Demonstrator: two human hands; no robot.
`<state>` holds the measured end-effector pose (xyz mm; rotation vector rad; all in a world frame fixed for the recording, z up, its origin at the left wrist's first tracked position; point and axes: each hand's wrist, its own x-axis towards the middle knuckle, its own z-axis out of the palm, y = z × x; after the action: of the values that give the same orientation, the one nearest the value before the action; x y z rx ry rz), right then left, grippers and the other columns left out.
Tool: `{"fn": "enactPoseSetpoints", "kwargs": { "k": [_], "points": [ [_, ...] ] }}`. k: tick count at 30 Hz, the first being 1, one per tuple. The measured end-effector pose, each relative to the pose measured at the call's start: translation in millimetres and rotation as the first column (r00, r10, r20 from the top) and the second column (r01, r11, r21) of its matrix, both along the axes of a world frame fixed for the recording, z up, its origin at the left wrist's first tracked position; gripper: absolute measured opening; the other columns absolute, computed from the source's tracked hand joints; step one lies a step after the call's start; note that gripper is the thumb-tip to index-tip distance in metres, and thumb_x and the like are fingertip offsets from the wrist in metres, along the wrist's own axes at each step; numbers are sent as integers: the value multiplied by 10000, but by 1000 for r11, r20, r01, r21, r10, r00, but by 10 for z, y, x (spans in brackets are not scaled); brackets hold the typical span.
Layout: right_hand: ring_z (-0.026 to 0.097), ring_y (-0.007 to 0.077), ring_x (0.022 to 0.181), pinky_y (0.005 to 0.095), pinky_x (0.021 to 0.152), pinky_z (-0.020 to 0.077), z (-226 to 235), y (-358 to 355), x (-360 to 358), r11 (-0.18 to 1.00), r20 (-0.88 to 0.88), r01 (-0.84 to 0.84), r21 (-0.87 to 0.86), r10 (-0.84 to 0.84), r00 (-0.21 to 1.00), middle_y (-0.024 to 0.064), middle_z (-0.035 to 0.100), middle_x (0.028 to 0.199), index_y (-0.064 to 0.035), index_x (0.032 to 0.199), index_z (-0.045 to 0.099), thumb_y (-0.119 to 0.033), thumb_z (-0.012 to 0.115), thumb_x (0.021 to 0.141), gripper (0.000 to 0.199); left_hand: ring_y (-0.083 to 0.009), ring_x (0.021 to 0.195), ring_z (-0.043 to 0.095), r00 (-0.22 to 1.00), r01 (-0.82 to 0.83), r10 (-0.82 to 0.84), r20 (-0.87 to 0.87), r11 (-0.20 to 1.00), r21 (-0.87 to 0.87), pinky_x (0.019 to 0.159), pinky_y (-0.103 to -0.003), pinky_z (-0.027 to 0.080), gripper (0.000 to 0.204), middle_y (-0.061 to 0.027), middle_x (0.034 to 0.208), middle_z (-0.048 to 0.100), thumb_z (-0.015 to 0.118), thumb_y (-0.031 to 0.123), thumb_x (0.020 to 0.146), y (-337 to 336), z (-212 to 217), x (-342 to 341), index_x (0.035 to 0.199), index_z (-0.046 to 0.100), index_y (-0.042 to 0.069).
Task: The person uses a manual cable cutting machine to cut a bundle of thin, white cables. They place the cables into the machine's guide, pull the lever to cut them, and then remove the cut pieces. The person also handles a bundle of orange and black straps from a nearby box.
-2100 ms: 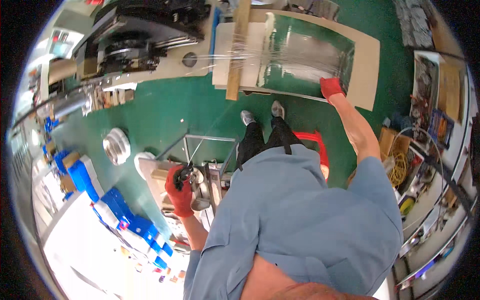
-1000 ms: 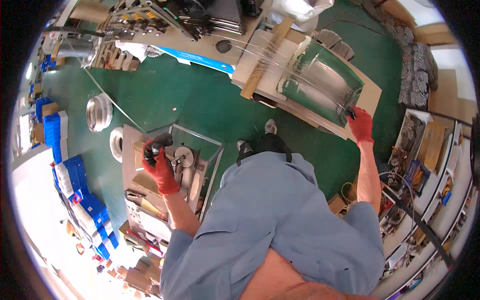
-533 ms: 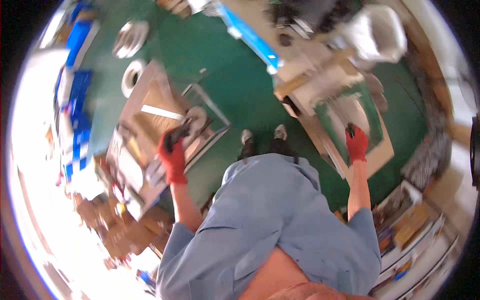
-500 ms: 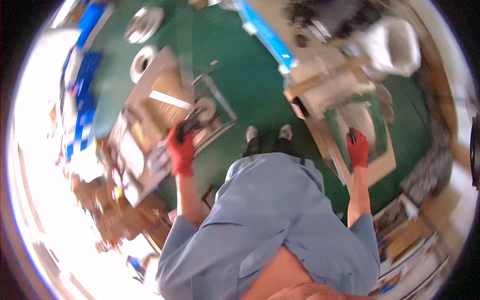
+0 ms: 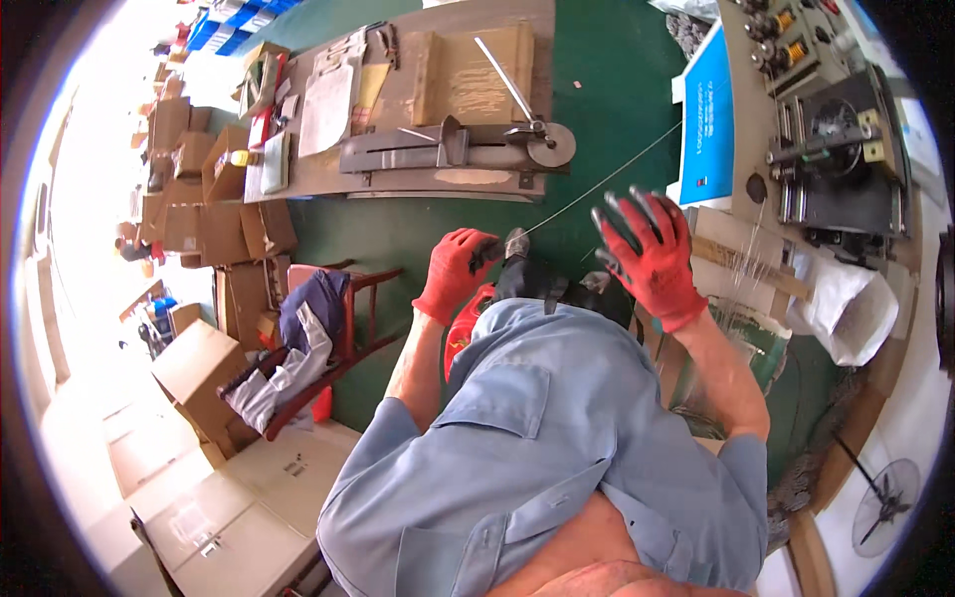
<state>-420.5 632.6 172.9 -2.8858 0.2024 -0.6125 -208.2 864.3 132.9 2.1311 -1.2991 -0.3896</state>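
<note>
Standing over a green floor (image 5: pixel 418 234), the person looks down past a light blue shirt (image 5: pixel 537 448) at both hands, each in a red glove. The left hand (image 5: pixel 456 272) is curled shut around the end of a thin wire (image 5: pixel 607 182), pinching it together with a small dark and silvery piece (image 5: pixel 512 246) at the fingertips; what that piece is cannot be made out at this size. From the pinch the wire runs taut, up and to the right, toward the winding machine (image 5: pixel 831 149) that sits on the bench at the upper right, just beside a blue panel (image 5: pixel 708 109). The right hand (image 5: pixel 647 254) hangs in the air just right of the left one, fingers (image 5: pixel 637 204) spread wide apart and holding nothing; the wire passes near its fingertips, though whether it touches them is hard to say from this angle. Beyond the hands lies a long wooden workbench (image 5: pixel 398 109), bearing a grey metal jig with a round wheel (image 5: pixel 550 146) at its right end, a flat board and some papers. To the left, well apart from the hands, a red wooden chair (image 5: pixel 348 328) carries a heap of clothes, and brown cardboard boxes (image 5: pixel 214 214) are stacked along the bright left edge. A white plastic bag (image 5: pixel 841 303) lies crumpled at the right, below the machine, and a fan (image 5: pixel 885 507) shows at the lower right rim.
</note>
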Motion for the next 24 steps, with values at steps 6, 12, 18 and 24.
{"fn": "enactPoseSetpoints", "kwargs": {
  "k": [6,12,18,24],
  "points": [
    [443,299,1254,505,1046,348,-108,174,591,990,24,-144,-13,144,989,64,517,1319,-169,1247,580,-220,715,757,511,-351,867,623,996,-69,71,46,997,-30,784,-399,503,235,-127,904,664,727,96,712,367,-110,469,934,657,70],
    [647,239,932,348,867,498,-544,805,1296,445,-237,212,870,1,971,77,685,1036,-97,1159,647,-125,687,810,353,-274,874,658,935,-318,284,-212,937,-144,780,-341,514,235,-107,916,678,674,29,756,692,-399,1208,989,658,51],
    [660,168,805,318,771,525,-1693,1360,2914,-599,-268,189,778,-45,962,50,706,888,-70,1049,663,-233,620,907,220,-141,829,666,824,-440,307,-475,876,-197,741,-270,509,191,-89,889,702,640,-2,824,961,-652,2384,1014,654,12],
    [645,234,770,416,796,544,-2536,1648,4507,-868,-570,-336,365,-494,657,50,653,820,-108,948,597,-351,534,961,252,-99,824,618,823,-404,293,-486,904,-140,770,-254,491,162,-63,880,684,623,22,867,1442,-348,3569,1025,653,-2]
  ]
}}
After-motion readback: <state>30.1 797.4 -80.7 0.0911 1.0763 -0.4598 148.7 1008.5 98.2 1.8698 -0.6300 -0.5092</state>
